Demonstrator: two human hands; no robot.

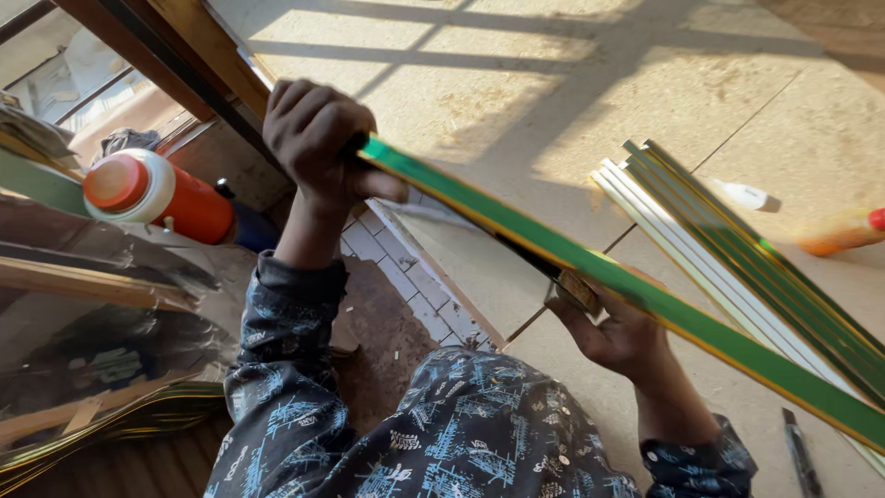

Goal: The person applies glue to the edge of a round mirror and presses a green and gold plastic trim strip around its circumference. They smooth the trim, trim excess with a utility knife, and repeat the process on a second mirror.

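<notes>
Long glossy green gold-edged strip point(645, 300), both hands' fingers point(318, 138) clenched around it.

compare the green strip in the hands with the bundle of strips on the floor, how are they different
The green strip is single and raised off the floor, gripped by the left hand at its upper end and the right hand partway down. The bundle of strips holds several pieces, some white, lying untouched on the floor. The held strip runs longer across the view. Both are long, narrow, green with gold edging, and slant the same way.
</notes>
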